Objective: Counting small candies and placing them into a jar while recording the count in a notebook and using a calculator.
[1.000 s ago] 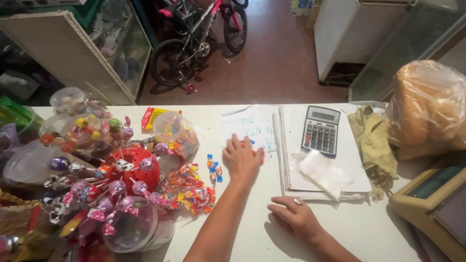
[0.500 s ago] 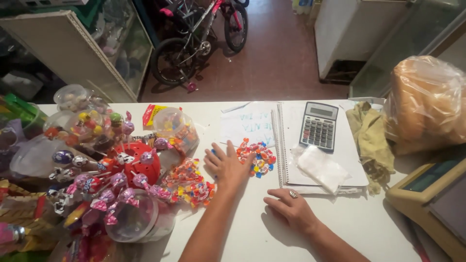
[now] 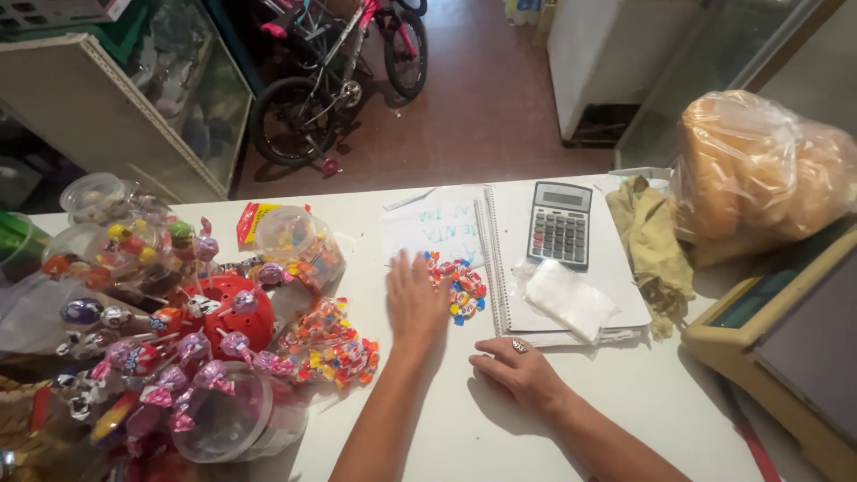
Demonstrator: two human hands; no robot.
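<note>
Left hand (image 3: 415,299) flat beside candies (image 3: 460,286), seemingly touching.

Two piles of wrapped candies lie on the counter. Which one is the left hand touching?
The small pile beside the spiral notebook, at the left hand fingertips. The larger pile lies apart, by the red lollipop stand.

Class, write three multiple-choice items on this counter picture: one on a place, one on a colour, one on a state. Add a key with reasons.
1. Where does the calculator lie?
A. on the spiral notebook
B. on the floor
C. among the lollipops

2. What colour is the lollipop stand?
A. blue
B. red
C. white

3. How is the left hand?
A. clenched in a fist
B. holding the calculator
C. flat and open on the counter beside the small wrapped sweets

Key: 1 A, it rests on the notebook's page; 2 B, its perforated dome shows red; 3 C, fingers are spread, palm down.
</note>
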